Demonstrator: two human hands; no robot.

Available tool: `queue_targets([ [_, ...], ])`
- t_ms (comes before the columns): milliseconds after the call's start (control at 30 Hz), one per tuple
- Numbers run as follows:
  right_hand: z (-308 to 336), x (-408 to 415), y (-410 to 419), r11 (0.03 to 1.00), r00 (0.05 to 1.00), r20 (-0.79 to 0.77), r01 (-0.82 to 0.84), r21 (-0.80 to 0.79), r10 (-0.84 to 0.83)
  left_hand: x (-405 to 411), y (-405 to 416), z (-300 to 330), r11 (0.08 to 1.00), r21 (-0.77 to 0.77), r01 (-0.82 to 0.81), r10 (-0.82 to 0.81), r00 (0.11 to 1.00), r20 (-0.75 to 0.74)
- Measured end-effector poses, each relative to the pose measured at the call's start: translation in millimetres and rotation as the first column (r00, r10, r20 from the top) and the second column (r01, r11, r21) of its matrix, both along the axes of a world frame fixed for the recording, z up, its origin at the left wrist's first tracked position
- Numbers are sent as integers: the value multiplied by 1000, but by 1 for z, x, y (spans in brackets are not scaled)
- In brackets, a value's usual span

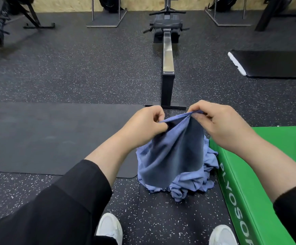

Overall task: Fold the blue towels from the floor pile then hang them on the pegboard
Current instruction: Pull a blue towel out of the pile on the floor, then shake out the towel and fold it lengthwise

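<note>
Two mats, a black mat (55,138) and a green mat (260,183), flank the towel pile (187,186) on the speckled floor (90,76). Left hand (143,124) and right hand (221,121) pinch one blue towel (175,152) by its top edge, hanging above the pile.

One rowing machine (167,55) stands at centre. Nearer than it: two hands, left hand (143,124) and right hand (221,122); one lifted blue towel (175,152); one towel pile (193,184), number unclear; two white shoes (110,227). Left: one dark mat (46,137). Right: one green box (270,174).
</note>
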State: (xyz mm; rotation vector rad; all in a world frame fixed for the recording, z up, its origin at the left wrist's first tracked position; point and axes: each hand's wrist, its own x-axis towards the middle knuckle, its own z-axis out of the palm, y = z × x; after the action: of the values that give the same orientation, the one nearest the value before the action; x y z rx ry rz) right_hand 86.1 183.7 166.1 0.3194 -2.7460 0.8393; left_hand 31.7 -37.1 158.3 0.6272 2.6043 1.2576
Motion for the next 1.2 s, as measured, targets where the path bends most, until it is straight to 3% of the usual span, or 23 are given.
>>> queue_targets([
  [100, -3, -1, 4, 998, 998, -8, 55, -15, -55, -6, -6, -7, 992, -108, -65, 56, 995, -88],
  [300, -12, -2, 20, 981, 981, 28, 191, -41, -190, -19, -35, -22, 894, -378, -241, 207, 970, -127],
  [433, -17, -3, 30, 962, 962, 70, 267, -49, -264, -27, -55, -29, 835, -473, -282, 271, 958, -93],
  [700, -26, -2, 41, 948, 940, 129, 318, -4, -315, -26, -67, -27, 867, -410, -285, 355, 929, 104],
  [933, -32, 0, 44, 938, 922, 176, 343, 45, -345, -21, -59, -23, 892, -87, -443, 449, 852, 269],
  [1200, -37, 0, 50, 924, 907, 180, 380, 42, -381, -16, -53, -14, 900, 63, -430, 348, 800, 489],
])
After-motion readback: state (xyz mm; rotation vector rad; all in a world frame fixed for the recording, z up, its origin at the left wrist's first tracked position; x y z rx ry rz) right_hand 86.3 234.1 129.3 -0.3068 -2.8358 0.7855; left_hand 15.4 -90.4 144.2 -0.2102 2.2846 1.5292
